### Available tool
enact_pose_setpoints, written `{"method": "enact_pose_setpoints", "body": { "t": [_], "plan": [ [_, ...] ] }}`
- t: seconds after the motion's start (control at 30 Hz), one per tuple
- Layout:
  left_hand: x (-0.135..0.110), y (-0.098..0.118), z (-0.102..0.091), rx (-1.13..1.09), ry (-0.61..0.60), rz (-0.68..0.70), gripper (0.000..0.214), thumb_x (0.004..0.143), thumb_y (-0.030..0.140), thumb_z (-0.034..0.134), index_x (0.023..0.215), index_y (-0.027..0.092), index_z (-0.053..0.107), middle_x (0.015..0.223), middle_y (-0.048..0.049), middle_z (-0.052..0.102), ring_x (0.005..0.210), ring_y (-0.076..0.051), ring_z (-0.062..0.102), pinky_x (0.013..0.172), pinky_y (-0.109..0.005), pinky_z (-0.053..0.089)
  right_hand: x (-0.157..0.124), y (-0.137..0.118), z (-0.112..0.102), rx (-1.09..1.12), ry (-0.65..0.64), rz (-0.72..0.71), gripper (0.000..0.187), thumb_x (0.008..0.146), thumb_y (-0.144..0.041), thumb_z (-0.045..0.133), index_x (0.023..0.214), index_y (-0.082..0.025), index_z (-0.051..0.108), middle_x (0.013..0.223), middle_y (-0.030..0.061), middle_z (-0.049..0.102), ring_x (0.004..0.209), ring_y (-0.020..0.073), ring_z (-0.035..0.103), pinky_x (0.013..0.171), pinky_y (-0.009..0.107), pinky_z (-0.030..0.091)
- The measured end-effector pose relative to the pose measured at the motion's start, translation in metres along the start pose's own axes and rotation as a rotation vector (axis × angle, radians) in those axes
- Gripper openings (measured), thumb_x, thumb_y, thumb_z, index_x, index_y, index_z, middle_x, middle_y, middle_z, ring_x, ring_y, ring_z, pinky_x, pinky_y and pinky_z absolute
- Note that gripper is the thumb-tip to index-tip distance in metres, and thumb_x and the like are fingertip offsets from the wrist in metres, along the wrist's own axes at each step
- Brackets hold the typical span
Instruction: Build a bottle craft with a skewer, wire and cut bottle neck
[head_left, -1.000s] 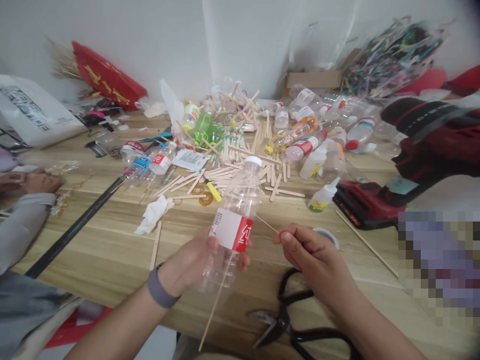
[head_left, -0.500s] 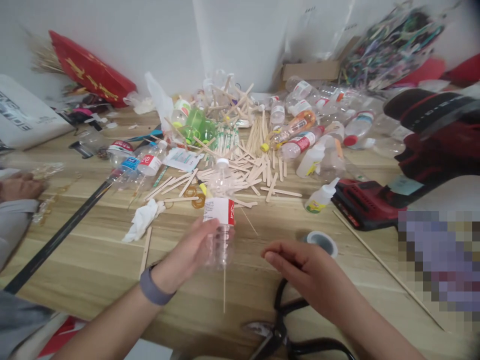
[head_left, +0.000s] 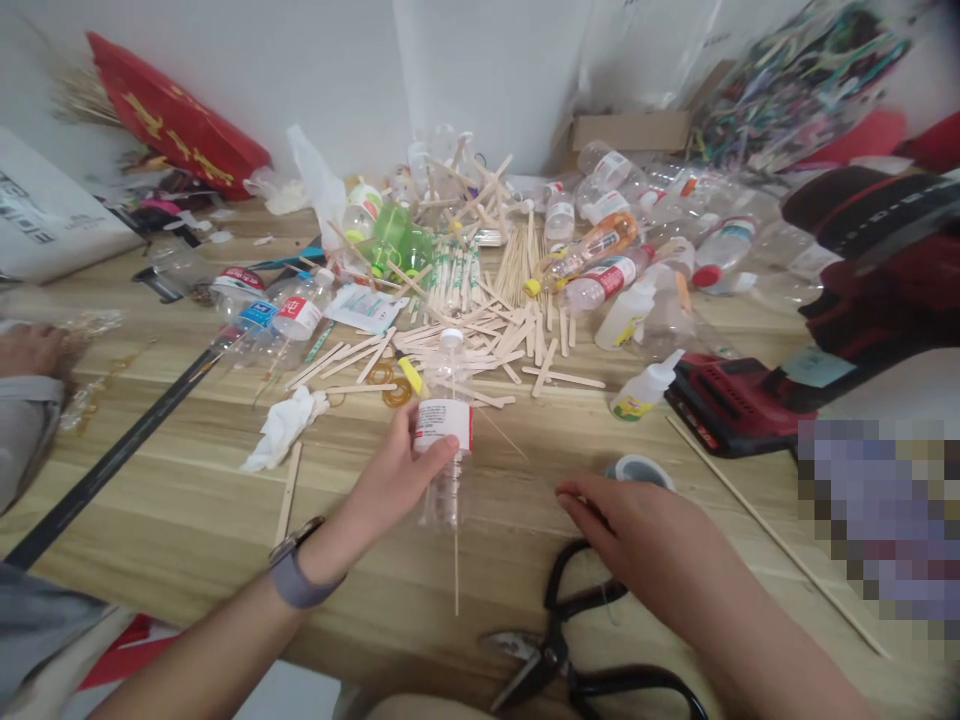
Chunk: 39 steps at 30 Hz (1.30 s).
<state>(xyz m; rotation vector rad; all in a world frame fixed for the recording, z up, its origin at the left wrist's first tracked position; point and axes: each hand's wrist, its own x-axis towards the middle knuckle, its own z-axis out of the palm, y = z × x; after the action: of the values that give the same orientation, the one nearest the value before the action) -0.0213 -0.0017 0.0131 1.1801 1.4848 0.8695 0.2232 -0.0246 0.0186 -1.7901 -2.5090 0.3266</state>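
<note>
**Q:** Since a second ago, what has moved?

**A:** Bottle (head_left: 446,430) brought from a slant to upright, cap at 12 o'clock. Right hand (head_left: 637,525) has let go of the skewer (head_left: 456,570) it pinched and has dropped low over the table (head_left: 187,500).

**Q:** State of each grip?

**A:** Left hand (head_left: 390,485): grip closed round the bottle at its red-and-white label, thumb in front, fingers behind. Right hand: fingers loosely extended toward 9 o'clock, grip slack and empty. Whether it touches the table cannot be told.

**Q:** Position of the bottle and skewer?

**A:** Bottle is clear and empty, held near the middle of the table's front part. Skewer runs out below its base toward 6 o'clock.

**Q:** Surroundings, reckoned from the bottle?

**A:** Heap of craft sticks (head_left: 487,340) at 12 o'clock. Crumpled tissue (head_left: 285,425) at 9 o'clock. Tape roll (head_left: 637,470) at 3 o'clock, just beyond the right hand. Black scissors (head_left: 585,640) at 5 o'clock, partly under the right wrist. Small glue bottle (head_left: 645,385) at 2 o'clock, beside a red drill (head_left: 735,400). Another person's hand (head_left: 30,350) at 9 o'clock, well apart, by the table's edge.
</note>
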Motion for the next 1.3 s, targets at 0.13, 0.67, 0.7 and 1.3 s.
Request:
{"method": "enact_pose_setpoints", "body": {
  "t": [0.13,0.67,0.7,1.3],
  "plan": [
    [-0.001,0.009,0.001,0.109,0.006,0.030,0.088,0.081,0.044,0.065,0.149,0.013,0.019,0.138,-0.0192,0.051,0.123,-0.030,0.053,0.107,-0.043,0.036,-0.004,-0.010,0.001,-0.033,0.371,-0.112,0.022,0.094,-0.023,0.049,0.096,-0.017,0.070,0.089,0.0122,0.073,0.066,0.0269,0.071,0.045,0.033,0.043],
    [0.021,0.004,-0.027,0.862,0.199,0.361,0.022,0.093,0.020,0.048,0.110,0.016,0.062,0.106,-0.0106,0.068,0.096,-0.023,0.063,0.089,-0.038,0.050,-0.009,-0.043,0.044,0.235,0.120,-0.514,0.015,0.093,-0.013,0.055,0.095,-0.026,0.062,0.087,-0.0003,0.070,0.079,0.0226,0.066,0.070,0.035,0.048],
    [0.025,0.005,-0.035,1.016,0.235,0.391,0.021,0.093,0.017,0.047,0.104,0.016,0.065,0.105,-0.0107,0.068,0.097,-0.024,0.063,0.089,-0.039,0.049,-0.009,-0.043,0.046,0.221,0.127,-0.512,0.014,0.092,-0.013,0.056,0.095,-0.025,0.062,0.088,0.0002,0.070,0.079,0.0232,0.066,0.071,0.036,0.048],
    [0.057,-0.001,-0.053,1.011,0.264,0.538,0.017,0.088,0.012,0.048,0.079,0.017,0.062,0.082,-0.0069,0.062,0.078,-0.021,0.058,0.076,-0.034,0.047,-0.006,-0.055,0.041,0.273,0.211,-0.546,0.016,0.080,-0.005,0.067,0.083,-0.021,0.067,0.080,-0.0001,0.071,0.072,0.0217,0.067,0.067,0.033,0.053]
  ]
}}
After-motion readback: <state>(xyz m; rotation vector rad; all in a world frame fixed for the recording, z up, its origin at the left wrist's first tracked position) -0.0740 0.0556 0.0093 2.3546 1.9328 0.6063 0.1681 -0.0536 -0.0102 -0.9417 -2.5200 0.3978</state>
